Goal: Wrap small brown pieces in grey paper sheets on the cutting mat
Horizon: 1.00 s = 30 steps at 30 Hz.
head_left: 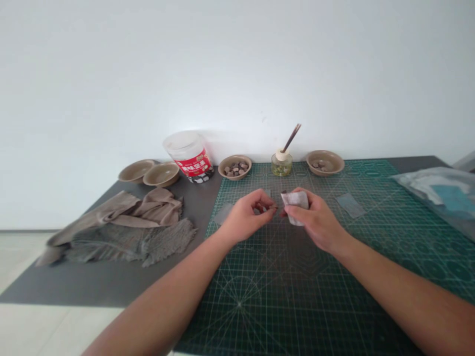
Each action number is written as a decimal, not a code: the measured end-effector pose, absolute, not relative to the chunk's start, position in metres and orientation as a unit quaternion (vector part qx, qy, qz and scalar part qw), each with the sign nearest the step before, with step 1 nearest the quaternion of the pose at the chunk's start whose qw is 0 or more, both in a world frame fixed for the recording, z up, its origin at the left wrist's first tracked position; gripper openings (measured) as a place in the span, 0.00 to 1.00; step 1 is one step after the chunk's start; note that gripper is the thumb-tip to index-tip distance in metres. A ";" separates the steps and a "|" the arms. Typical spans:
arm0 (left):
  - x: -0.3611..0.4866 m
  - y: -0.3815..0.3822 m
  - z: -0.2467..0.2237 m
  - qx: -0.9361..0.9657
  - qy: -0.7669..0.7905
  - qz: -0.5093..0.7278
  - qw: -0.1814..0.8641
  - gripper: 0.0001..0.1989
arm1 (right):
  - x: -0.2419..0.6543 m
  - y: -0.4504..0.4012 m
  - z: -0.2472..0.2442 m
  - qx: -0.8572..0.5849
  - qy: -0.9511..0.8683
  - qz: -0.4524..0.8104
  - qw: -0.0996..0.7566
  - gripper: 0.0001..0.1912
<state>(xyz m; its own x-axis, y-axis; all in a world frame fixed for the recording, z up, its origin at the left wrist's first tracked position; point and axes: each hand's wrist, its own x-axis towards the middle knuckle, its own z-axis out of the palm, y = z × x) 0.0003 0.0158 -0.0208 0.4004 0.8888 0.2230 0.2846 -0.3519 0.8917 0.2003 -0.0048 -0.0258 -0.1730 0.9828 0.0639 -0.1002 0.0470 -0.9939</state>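
Observation:
My right hand grips a small pale, translucent packet between thumb and fingers, with a dark bit showing at its upper left corner. Close beside it, a short gap away, my left hand is closed in a pinch. A tiny dark thing seems to be at those fingertips, too small to name. Both hands are above a green cutting mat. On the mat, a flat clear plastic piece lies right of my right hand, and another clear piece is partly behind my left hand.
Along the wall stand a bowl of brown lumps, a reed diffuser, a bowl with a few lumps, a red-labelled plastic jar and two bowls. Grey-brown cloths lie left; a clear plastic bag lies right.

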 end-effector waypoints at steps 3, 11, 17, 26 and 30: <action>0.000 0.016 -0.022 0.709 0.382 0.387 0.449 0.09 | 0.203 -0.005 -0.028 -0.425 -0.572 0.506 0.486 0.13; 0.001 0.019 -0.024 0.621 0.324 0.404 0.588 0.14 | 0.209 -0.006 -0.020 -0.435 -0.605 0.481 0.462 0.13; -0.001 0.020 -0.023 0.627 0.343 0.383 0.586 0.14 | 0.211 -0.009 -0.015 -0.420 -0.692 0.383 0.445 0.06; -0.001 0.018 -0.022 0.612 0.345 0.378 0.603 0.15 | 0.214 -0.008 -0.017 -0.383 -0.763 0.284 0.438 0.09; -0.003 0.018 -0.020 0.629 0.364 0.353 0.589 0.13 | 0.217 -0.007 -0.019 -0.377 -0.780 0.258 0.428 0.12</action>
